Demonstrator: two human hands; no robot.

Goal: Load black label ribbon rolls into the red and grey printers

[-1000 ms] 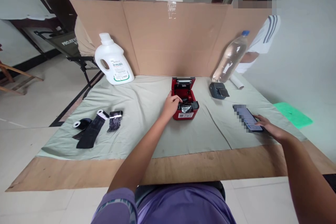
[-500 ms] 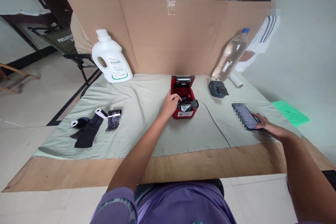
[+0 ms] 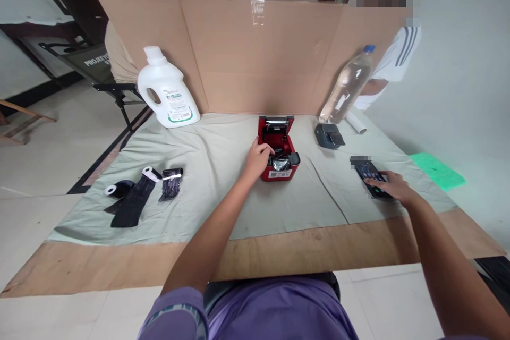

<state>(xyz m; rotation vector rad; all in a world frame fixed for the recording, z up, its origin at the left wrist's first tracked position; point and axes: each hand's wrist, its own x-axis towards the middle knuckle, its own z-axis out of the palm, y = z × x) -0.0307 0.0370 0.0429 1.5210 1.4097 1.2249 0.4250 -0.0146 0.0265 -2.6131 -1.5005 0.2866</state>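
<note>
A small red printer (image 3: 279, 170) with its lid raised sits mid-table on the pale green cloth (image 3: 207, 170). My left hand (image 3: 258, 156) curls against its left side, fingers reaching into the open bay where a dark shiny roll (image 3: 281, 162) lies. Off to the right, my right hand (image 3: 388, 187) lies over the near end of a dark phone (image 3: 368, 171) flat on the cloth, fingers spread across it.
A white jug (image 3: 166, 90) stands back left, a clear bottle (image 3: 347, 87) back right beside a small black device (image 3: 329, 135) and a white tube (image 3: 354, 122). Black ribbon rolls (image 3: 137, 194) lie at left. A cardboard screen (image 3: 258, 53) walls the back; a person in white stands behind it.
My right hand slid forward from the phone's edge to rest on top of it. My left hand stayed at the printer's left side.
</note>
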